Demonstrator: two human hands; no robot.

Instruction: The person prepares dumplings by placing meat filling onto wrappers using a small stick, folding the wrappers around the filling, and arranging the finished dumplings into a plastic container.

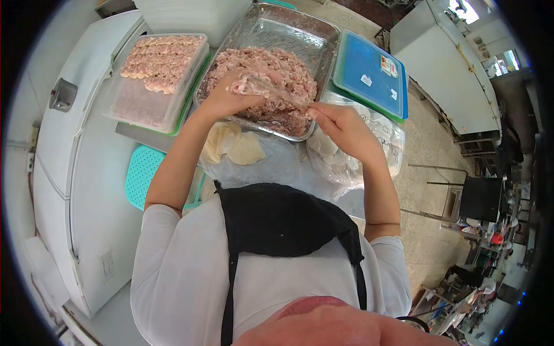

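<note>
My left hand (228,98) is cupped over the near left part of a metal tray. In its palm lies a dumpling wrapper topped with minced meat (254,85). My right hand (343,127) is closed around the end of a thin, meat-smeared spreading stick (291,99), whose far end reaches the filling in my left hand. Beneath both hands, the metal tray (294,26) holds a large mound of minced meat (277,60). Pale round wrappers (245,147) lie on plastic just in front of my body.
At the left, a clear plastic container (144,106) holds rows of filled dumplings (164,55). A blue lid (369,72) lies stacked on the right, beyond a plastic bag of white rounds (386,130). A turquoise perforated basket (144,173) stands lower left, beside a white freezer (104,190).
</note>
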